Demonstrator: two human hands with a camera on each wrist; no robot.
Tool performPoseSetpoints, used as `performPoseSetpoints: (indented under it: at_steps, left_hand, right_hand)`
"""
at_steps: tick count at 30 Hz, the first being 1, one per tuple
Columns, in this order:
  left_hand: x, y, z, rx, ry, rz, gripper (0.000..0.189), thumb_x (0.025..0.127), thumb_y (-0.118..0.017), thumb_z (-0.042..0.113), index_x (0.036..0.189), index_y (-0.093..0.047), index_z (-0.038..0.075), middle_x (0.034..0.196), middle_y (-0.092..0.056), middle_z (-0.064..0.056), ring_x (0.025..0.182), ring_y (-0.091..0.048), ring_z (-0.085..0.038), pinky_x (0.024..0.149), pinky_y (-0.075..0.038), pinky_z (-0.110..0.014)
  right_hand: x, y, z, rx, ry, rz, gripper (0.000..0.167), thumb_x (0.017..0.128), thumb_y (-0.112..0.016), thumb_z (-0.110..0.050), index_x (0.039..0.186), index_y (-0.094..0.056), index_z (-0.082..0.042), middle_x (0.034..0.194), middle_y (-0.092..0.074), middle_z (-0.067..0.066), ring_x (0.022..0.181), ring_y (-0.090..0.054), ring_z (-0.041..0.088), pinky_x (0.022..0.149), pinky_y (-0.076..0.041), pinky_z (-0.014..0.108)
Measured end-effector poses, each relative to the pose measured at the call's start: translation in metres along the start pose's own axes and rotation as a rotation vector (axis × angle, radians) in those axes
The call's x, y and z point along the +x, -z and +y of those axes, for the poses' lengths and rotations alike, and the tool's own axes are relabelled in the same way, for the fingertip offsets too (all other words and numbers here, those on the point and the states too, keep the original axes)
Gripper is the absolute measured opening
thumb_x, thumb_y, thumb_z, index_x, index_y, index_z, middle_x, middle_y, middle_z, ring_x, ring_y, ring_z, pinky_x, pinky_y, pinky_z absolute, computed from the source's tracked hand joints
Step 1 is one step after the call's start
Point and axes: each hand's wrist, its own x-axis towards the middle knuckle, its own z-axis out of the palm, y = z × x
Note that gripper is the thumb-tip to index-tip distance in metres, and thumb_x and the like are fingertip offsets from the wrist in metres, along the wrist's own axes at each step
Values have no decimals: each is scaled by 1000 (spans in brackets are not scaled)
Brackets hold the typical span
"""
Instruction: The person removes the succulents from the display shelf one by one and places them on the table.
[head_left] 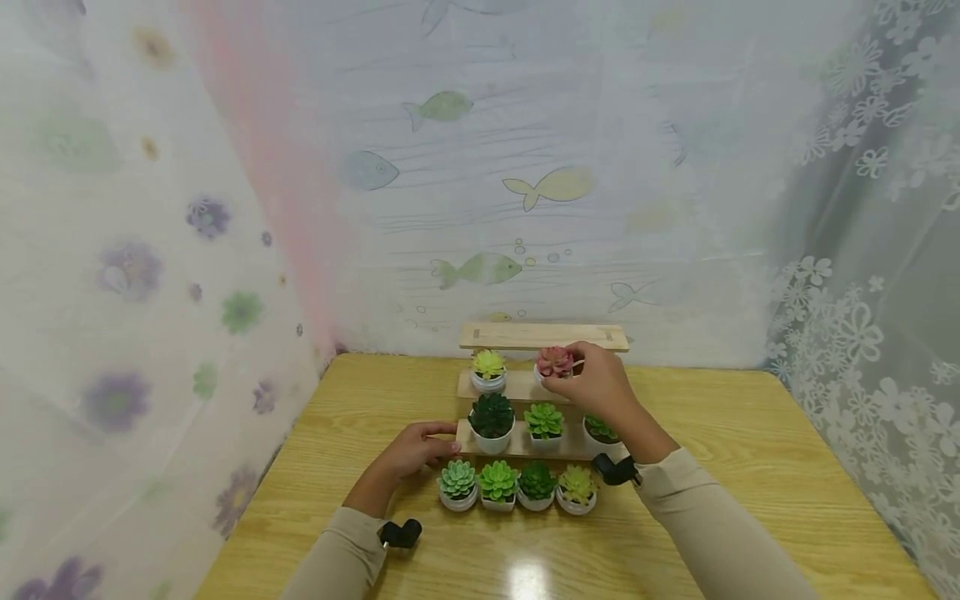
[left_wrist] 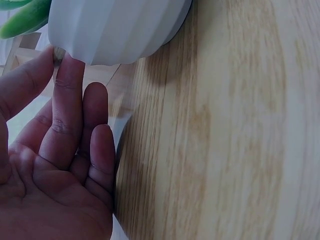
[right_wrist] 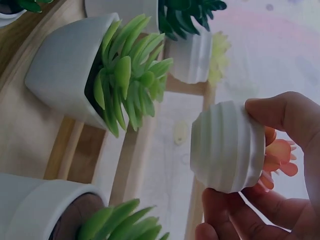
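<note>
Both our hands pinch: left hand (head_left: 411, 452) the rack's (head_left: 543, 336) left end, perhaps for steadiness. Right hand (head_left: 602, 383) holds pink plant (head_left: 554, 362) near rack's top.

Small screened-off corner, looking like home or studio setup; exact kind uncertain. Fish-print sheet (head_left: 645, 150) is hanging beyond hands (head_left: 411, 452) (head_left: 600, 385); flower-print sheet (head_left: 150, 333) is hanging to their left; sheer white-flowered curtain (head_left: 862, 333) is draping to their right. Wood-grain bench (head_left: 720, 500) is spreading beneath them. Potted succulents (head_left: 545, 421) and wooden stand (head_left: 543, 337) are lending domestic, decorative look near hands.
</note>
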Motion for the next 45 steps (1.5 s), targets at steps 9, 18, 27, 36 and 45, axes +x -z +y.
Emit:
performPoseSetpoints:
  at_steps: [9, 18, 27, 36, 45]
  left_hand:
    - [0, 0, 0, 0, 0, 5, 52, 100, -69, 28, 144, -58, 1, 101, -79, -7, 89, -71, -14, 77, -55, -33]
    - [-2, -2, 7, 9, 2, 0, 52, 101, -69, 28, 145, -58, 1, 101, -79, -9, 88, -71, -14, 79, -56, -34]
    - [0, -2, 4, 15, 16, 13, 53, 99, -72, 30, 143, -60, 4, 101, -79, -7, 89, -71, -15, 77, -55, -33]
    - [1, 0, 1, 23, 6, 18, 53, 98, -72, 31, 143, -61, 4, 100, -80, -7, 92, -72, -15, 77, -54, -33]
    - [2, 0, 0, 14, 7, 9, 53, 99, -72, 30, 143, -61, 4, 100, -80, -6, 90, -71, -15, 76, -54, -33]
  right_hand:
    - [-14, 12, -3, 29, 2, -11, 56, 83, -87, -39, 128, -68, -11, 117, -72, 9, 105, -69, 29, 73, -58, 38]
    - [-31, 24, 2, 43, 34, -10, 57, 83, -87, -39, 131, -68, -15, 121, -70, 7, 106, -69, 29, 71, -57, 36]
    - [-57, 32, 11, 30, 47, -4, 60, 82, -88, -40, 131, -66, -14, 117, -71, 8, 101, -69, 27, 70, -55, 34]
    - [-78, 37, 15, 34, 48, -1, 60, 82, -89, -38, 133, -66, -14, 116, -70, 5, 95, -68, 23, 76, -57, 34]
    - [-93, 39, 21, 10, 48, 1, 58, 81, -90, -36, 130, -67, -14, 114, -72, 5, 93, -68, 18, 78, -57, 32]
